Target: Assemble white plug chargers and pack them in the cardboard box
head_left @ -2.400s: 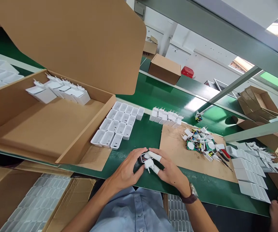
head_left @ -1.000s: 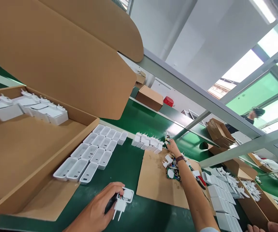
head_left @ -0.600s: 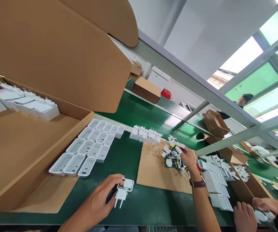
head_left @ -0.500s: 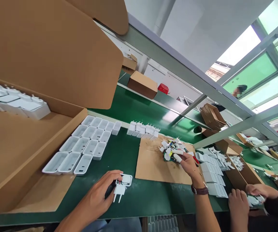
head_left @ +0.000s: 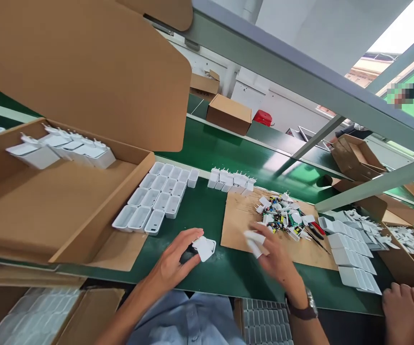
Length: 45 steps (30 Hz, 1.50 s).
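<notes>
My left hand (head_left: 181,254) grips a white plug charger case (head_left: 204,247) above the green bench (head_left: 207,278), thumb and fingers on its sides. The case's open tray side faces up, with a white plug piece lying across it. To the right, my right hand (head_left: 275,256) is over the brown cardboard sheet (head_left: 239,220), white covers on two fingertips. Its fingers are apart and somewhat smeared, and I see nothing held. Just beyond that hand lies a pile of small circuit boards and white plug parts (head_left: 282,215).
Rows of white trays (head_left: 149,196) stand on the left beside a large open carton (head_left: 95,225) holding cases. Red-handled pliers (head_left: 316,230) lie by the pile. More stacked white cases (head_left: 354,258) are at right, near another person's hand (head_left: 406,306). A metal post (head_left: 372,184) slants behind.
My right hand has left the parts pile and moved left, nearer my left hand. The plug in my left hand has turned, its prongs no longer showing. The view has shifted.
</notes>
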Each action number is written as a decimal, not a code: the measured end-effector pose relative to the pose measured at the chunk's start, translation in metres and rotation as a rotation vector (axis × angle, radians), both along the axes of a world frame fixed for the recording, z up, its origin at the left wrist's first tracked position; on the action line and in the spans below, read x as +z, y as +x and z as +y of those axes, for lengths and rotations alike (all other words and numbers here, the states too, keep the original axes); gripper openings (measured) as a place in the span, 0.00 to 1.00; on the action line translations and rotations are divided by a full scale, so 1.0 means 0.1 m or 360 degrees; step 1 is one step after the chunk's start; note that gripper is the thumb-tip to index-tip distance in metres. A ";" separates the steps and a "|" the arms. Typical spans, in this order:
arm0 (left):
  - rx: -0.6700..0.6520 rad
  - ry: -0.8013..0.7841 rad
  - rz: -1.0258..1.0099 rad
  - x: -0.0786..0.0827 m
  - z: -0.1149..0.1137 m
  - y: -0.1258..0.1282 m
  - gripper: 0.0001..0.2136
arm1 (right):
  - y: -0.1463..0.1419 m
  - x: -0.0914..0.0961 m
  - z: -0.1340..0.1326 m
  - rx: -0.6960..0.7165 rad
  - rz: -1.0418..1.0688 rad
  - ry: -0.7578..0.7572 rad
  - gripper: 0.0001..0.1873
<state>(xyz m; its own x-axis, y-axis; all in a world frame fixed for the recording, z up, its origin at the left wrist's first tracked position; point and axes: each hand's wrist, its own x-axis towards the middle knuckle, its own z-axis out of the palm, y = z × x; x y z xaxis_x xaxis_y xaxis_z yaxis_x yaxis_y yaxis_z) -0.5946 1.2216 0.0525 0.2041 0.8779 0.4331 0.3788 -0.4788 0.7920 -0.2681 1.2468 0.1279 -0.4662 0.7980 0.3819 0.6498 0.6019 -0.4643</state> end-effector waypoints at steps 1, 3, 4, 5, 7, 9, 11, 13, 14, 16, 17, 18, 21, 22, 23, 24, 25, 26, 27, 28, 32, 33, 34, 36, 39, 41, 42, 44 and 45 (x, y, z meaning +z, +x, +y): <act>0.0031 -0.0050 -0.0007 0.01 0.00 0.01 0.21 | -0.20 -0.04 -0.04 0.0139 0.0009 -0.0048 0.22; 0.0115 -0.0114 -0.0042 0.03 0.00 0.02 0.23 | -0.53 -0.16 -0.08 0.0329 0.0012 -0.0077 0.21; 0.0150 -0.0100 -0.0069 0.04 0.01 0.03 0.23 | -0.65 -0.23 -0.09 0.0381 0.0020 -0.0063 0.20; 0.0161 -0.0048 -0.0094 0.05 0.02 0.03 0.22 | -0.75 -0.30 -0.09 0.0409 0.0048 -0.0031 0.19; 0.0114 0.0118 -0.0115 0.09 0.05 0.02 0.16 | -0.86 -0.42 -0.08 0.0421 0.0147 0.0041 0.18; 0.0046 0.0258 -0.0079 0.14 0.08 0.00 0.11 | -0.91 -0.50 -0.07 0.0396 0.0244 0.0094 0.18; 0.0011 0.0310 0.0015 0.22 0.09 -0.03 0.10 | -0.92 -0.54 -0.08 0.0359 0.0288 0.0095 0.19; -0.0006 0.0330 0.0139 0.29 0.08 -0.05 0.11 | -0.93 -0.55 -0.11 0.0321 0.0311 0.0058 0.19; -0.0014 0.0343 0.0201 0.32 0.08 -0.05 0.12 | -0.94 -0.55 -0.13 0.0290 0.0338 0.0024 0.20; -0.0006 0.0374 0.0287 0.36 0.06 -0.05 0.13 | -0.96 -0.54 -0.16 0.0197 0.0412 -0.0071 0.20; 0.0009 0.0393 0.0309 0.37 0.05 -0.04 0.14 | -0.97 -0.53 -0.17 0.0149 0.0447 -0.0113 0.20; 0.0027 0.0411 0.0320 0.37 0.04 -0.03 0.13 | -0.98 -0.53 -0.18 0.0117 0.0467 -0.0142 0.20; 0.0079 0.0395 0.0297 0.34 0.04 0.01 0.13 | -0.98 -0.55 -0.20 0.0148 0.0404 -0.0067 0.22; 0.0100 0.0373 0.0269 0.32 0.04 0.03 0.13 | -0.99 -0.58 -0.20 0.0171 0.0355 -0.0002 0.23; 0.0118 0.0341 0.0236 0.30 0.04 0.04 0.12 | -0.99 -0.60 -0.20 0.0188 0.0305 0.0059 0.24; 0.0131 0.0305 0.0203 0.27 0.04 0.04 0.12 | -0.99 -0.63 -0.20 0.0195 0.0268 0.0104 0.23; 0.0138 0.0266 0.0179 0.24 0.03 0.05 0.12 | -1.00 -0.66 -0.20 0.0199 0.0250 0.0123 0.23; 0.0140 0.0228 0.0164 0.21 0.01 0.06 0.13 | -1.01 -0.69 -0.21 0.0195 0.0263 0.0105 0.22; 0.0137 0.0183 0.0151 0.18 -0.01 0.06 0.15 | -1.03 -0.70 -0.21 0.0184 0.0319 0.0050 0.21; 0.0136 0.0133 0.0134 0.16 -0.04 0.07 0.20 | -1.05 -0.71 -0.21 0.0164 0.0429 -0.0048 0.21; 0.0151 0.0001 0.0076 0.13 -0.15 0.11 0.42 | -1.15 -0.65 -0.22 0.0022 0.1319 -0.0870 0.14; 0.0149 -0.0006 0.0075 0.14 -0.16 0.13 0.41 | -1.18 -0.62 -0.22 -0.0020 0.1561 -0.1144 0.14; 0.0145 -0.0005 0.0075 0.16 -0.17 0.16 0.39 | -1.20 -0.59 -0.23 -0.0070 0.1773 -0.1403 0.14; 0.0142 0.0001 0.0058 0.22 -0.16 0.20 0.34 | -1.24 -0.53 -0.23 -0.0182 0.2080 -0.1786 0.17; 0.0174 0.0064 0.0019 0.29 -0.12 0.26 0.34 | -1.27 -0.46 -0.23 -0.0310 0.2347 -0.1995 0.20; 0.0206 0.0123 0.0014 0.32 -0.09 0.29 0.34 | -1.28 -0.43 -0.22 -0.0368 0.2442 -0.2054 0.22; 0.0224 0.0151 0.0018 0.34 -0.09 0.30 0.33 | -1.29 -0.42 -0.22 -0.0390 0.2479 -0.2079 0.22; 0.0263 0.0188 0.0036 0.35 -0.08 0.32 0.31 | -1.30 -0.42 -0.23 -0.0424 0.2534 -0.2129 0.21; 0.0281 0.0201 0.0047 0.36 -0.08 0.32 0.31 | -1.30 -0.42 -0.23 -0.0443 0.2557 -0.2147 0.21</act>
<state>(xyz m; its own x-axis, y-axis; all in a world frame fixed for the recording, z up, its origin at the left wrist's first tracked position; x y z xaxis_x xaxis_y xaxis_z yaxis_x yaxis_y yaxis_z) -0.5626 1.2132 0.0883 0.0661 0.8402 0.5383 0.4879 -0.4978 0.7171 -0.3984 1.2236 0.0859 -0.2461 0.8298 -0.5008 -0.6715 -0.5186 -0.5293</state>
